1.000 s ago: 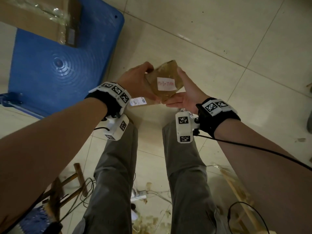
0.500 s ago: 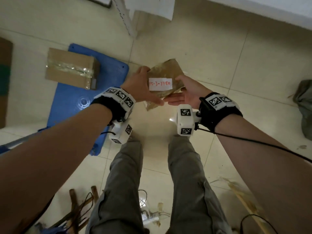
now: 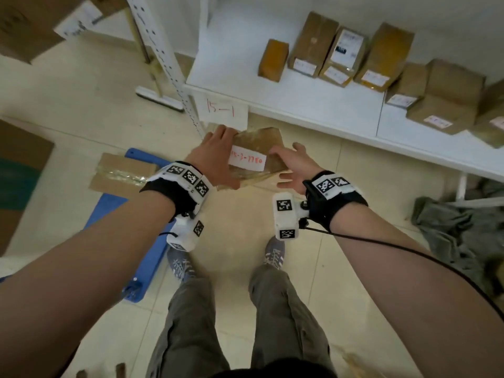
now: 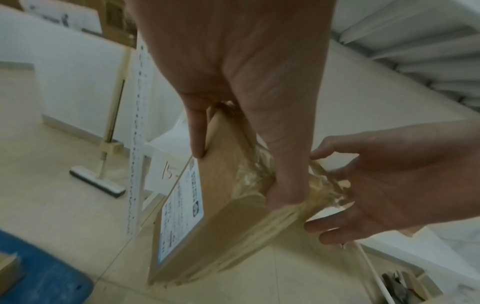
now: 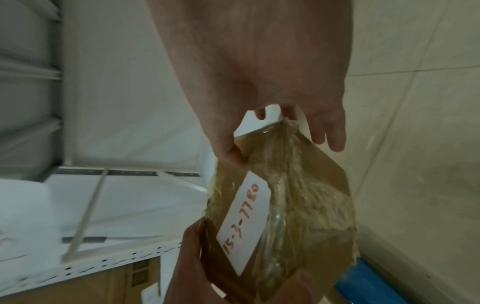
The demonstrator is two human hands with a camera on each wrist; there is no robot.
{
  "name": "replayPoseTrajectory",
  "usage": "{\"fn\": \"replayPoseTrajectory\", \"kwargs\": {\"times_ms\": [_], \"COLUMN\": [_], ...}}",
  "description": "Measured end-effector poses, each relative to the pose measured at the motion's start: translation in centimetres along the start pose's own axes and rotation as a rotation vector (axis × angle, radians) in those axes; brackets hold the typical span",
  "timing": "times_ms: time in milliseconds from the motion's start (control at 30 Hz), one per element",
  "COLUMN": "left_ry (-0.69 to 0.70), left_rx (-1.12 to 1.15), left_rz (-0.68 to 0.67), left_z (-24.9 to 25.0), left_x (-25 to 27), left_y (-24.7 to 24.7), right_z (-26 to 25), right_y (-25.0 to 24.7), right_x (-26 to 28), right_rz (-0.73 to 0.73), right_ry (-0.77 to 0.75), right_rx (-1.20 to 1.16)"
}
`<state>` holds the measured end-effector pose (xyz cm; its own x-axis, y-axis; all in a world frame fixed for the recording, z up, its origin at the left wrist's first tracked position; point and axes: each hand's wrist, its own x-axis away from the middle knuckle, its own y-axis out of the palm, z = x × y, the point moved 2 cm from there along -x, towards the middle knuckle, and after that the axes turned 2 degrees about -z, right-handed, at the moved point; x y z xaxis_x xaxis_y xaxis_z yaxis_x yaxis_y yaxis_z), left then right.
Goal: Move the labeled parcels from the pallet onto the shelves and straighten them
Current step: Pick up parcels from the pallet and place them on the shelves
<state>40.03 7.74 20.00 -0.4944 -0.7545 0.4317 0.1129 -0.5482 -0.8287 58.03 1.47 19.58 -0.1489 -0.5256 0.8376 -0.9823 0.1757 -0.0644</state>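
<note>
A brown taped parcel with a white label reading 15-3-7780 is held at waist height between both hands. My left hand grips its left end, thumb on the labelled face and fingers behind. My right hand pinches the right end, thumb on the upper corner and fingers spread behind. In the left wrist view the parcel shows a printed shipping label on its other face. The right wrist view shows the parcel hanging below my right thumb. The white shelf lies just ahead of it.
Several labelled brown parcels stand along the back of the shelf. A paper tag marked 15-1 hangs on its front edge beside a perforated upright. The blue pallet with one box lies left; grey cloth right.
The view has swung up from the pallet to the shelf, and the parcel has come along with both hands. My right hand has shifted from under the parcel to its right end.
</note>
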Motion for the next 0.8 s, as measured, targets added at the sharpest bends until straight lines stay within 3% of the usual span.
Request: {"fn": "replayPoseTrajectory", "kwargs": {"times_ms": [200, 533, 800], "left_ry": [0.146, 0.438, 0.587], "left_rx": [-0.052, -0.156, -0.189], "left_rz": [0.052, 0.148, 0.267], "left_z": [3.6, 7.1, 8.2], "left_x": [1.1, 7.2, 12.3], "left_y": [-7.4, -19.2, -27.5], "right_z": [-5.7, -11.3, -15.8], "right_y": [-1.6, -1.1, -0.2], "right_x": [6.0, 17.2, 23.7], "right_rz": [0.007, 0.14, 0.286], "right_ry": [-0.075, -0.296, -0.46], "right_rx": [-0.041, -0.247, -0.31]}}
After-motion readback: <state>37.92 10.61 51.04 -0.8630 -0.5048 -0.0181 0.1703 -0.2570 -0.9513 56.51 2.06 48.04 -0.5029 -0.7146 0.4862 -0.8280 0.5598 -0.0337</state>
